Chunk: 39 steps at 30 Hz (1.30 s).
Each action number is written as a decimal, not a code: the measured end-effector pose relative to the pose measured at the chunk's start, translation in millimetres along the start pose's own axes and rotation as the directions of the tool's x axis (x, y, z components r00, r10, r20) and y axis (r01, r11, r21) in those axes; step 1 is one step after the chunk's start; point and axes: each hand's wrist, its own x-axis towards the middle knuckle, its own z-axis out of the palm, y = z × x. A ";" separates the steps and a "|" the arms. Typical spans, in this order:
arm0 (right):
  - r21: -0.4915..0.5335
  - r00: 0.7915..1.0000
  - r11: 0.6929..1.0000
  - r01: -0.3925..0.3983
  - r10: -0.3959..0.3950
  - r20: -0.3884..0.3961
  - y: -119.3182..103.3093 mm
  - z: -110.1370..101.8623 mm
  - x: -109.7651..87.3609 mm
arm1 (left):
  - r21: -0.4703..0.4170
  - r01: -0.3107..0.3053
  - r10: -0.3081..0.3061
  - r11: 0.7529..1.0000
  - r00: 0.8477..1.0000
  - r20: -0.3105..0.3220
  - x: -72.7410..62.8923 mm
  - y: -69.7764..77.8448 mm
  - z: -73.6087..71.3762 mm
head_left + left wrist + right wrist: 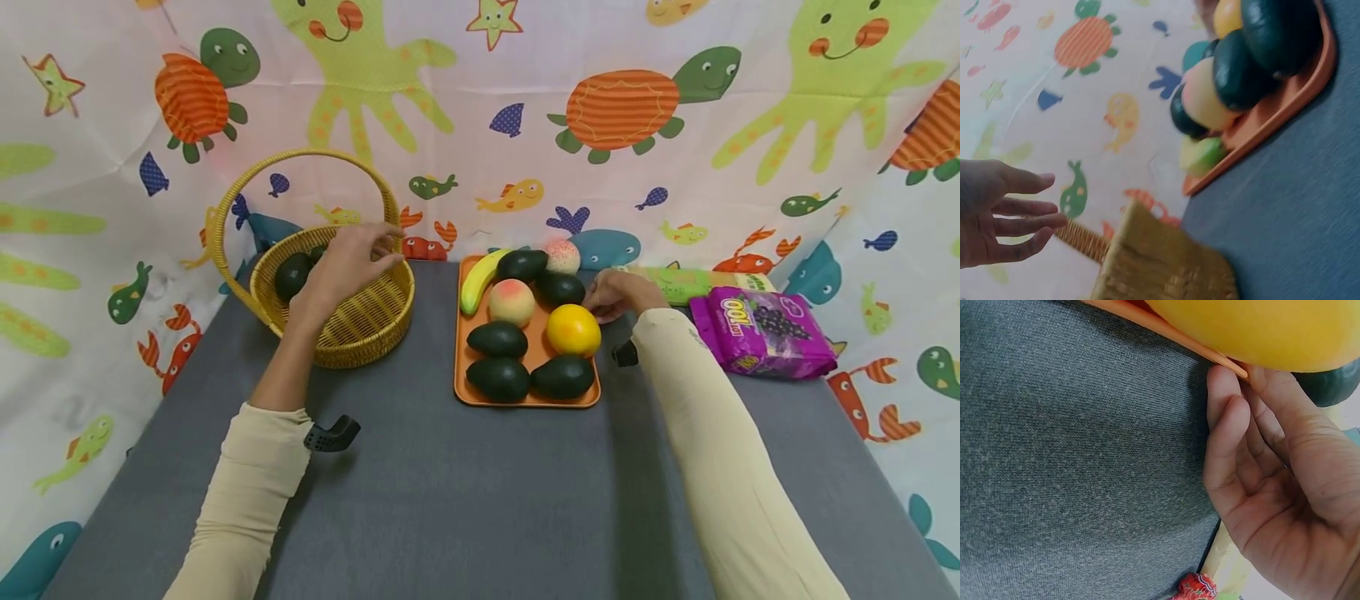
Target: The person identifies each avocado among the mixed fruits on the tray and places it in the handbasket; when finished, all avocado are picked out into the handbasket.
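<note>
My left hand (347, 265) hovers over the yellow wicker basket (367, 346), near the foot of its tall handle. Its fingers (1029, 224) are spread loosely with nothing held. Inside the basket, avocados (292, 277) lie at the left, partly hidden by that hand. My right hand (621, 293) pinches the right rim of the orange tray (465, 342), thumb above and fingers below, as the right wrist view shows. On the tray are a banana (480, 283), two peaches (512, 302), several dark green avocados (498, 379) and an orange (573, 331) close to my right hand.
Right of my right hand lies a purple pack (772, 329) with grapes pictured on it. Behind it is a long green packet (682, 283). A patterned curtain (480, 108) hangs behind the grey tabletop (480, 500), and black wrist mounts (332, 434) stick out from the sleeves.
</note>
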 end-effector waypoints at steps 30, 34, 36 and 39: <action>-0.032 1.000 0.999 -0.003 0.003 0.008 4.0 -2.4 11.2 | 0.045 -0.338 0.268 0.940 0.814 0.516 4.3 75.2 104.9; -0.027 1.000 1.000 0.003 -0.002 0.021 3.6 -2.3 10.8 | 0.057 -0.334 0.247 0.941 0.792 0.558 2.3 78.1 108.0; -0.019 1.000 1.000 0.007 -0.006 0.024 2.8 -1.9 9.8 | 0.069 -0.327 0.231 0.942 0.788 0.571 1.6 79.2 109.3; -0.013 1.000 1.000 0.011 -0.010 0.023 1.3 -1.0 9.3 | 0.092 -0.310 0.204 0.946 0.795 0.572 0.6 79.7 111.8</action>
